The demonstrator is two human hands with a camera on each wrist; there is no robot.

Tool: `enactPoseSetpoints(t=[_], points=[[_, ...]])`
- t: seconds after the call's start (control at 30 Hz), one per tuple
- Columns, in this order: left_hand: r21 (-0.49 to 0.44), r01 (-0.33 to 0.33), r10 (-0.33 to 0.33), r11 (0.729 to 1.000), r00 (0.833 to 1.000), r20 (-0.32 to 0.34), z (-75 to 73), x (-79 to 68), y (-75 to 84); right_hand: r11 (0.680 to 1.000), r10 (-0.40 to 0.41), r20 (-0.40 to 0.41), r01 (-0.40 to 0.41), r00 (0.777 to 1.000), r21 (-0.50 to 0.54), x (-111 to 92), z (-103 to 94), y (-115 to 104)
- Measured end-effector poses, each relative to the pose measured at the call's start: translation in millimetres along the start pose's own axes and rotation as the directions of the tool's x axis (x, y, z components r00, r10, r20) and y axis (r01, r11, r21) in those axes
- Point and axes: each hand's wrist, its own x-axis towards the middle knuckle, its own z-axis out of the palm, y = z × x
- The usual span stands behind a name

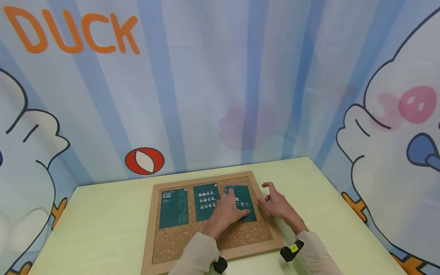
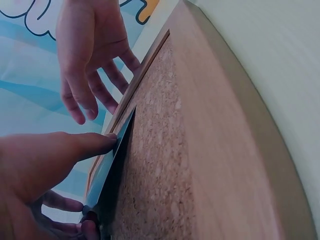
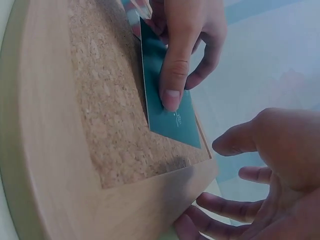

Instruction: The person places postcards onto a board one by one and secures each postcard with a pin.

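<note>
A framed cork board [image 1: 177, 242] lies on the table with green printed cards on it: a left card [image 1: 174, 214], a middle card [image 1: 203, 212] and a right card [image 1: 250, 208]. My left hand [image 1: 225, 212] is over the right card. Its thumb [image 3: 172, 85] presses the card's face; the other fingers reach the card's upper end, where a small dark thing [image 2: 90, 215] shows beneath them, too unclear to name. The card's near edge stands slightly off the cork. My right hand [image 1: 279, 206] is at the frame's right side, fingertips by its edge, thumb and fingers apart.
Small pins [image 1: 185, 190] show at the top right corners of the left and middle cards. The pale yellow table [image 1: 106, 225] extends on both sides of the board. Behind it hangs a striped cartoon backdrop [image 1: 206, 95].
</note>
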Motion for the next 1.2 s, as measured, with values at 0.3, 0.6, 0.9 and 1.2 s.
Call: enactPoseSetpoints(t=[0.3,0.6,0.9,1.2], points=[[0.042,-0.051,0.053,0.998,0.997,-0.048,4.3,1.3,1.1,0.999,0.045,0.023,-0.045,0.999,0.002,-2,1.7,3],[0.092,-0.072,0.078,0.993,0.995,-0.056,0.2,0.8,-4.5,0.999,0.043,0.020,-0.043,0.999,0.013,-4,3.7,7],[-0.118,-0.245,0.247,0.962,0.969,-0.001,-80.9,-25.3,-56.4,0.984,-0.093,0.126,0.110,0.988,-0.141,-22,-10.8,25],[-0.743,0.102,-0.311,0.661,0.939,-0.147,-155.2,-90.6,-235.1,0.856,-0.200,0.242,0.290,0.949,-0.428,-65,-43.1,61]])
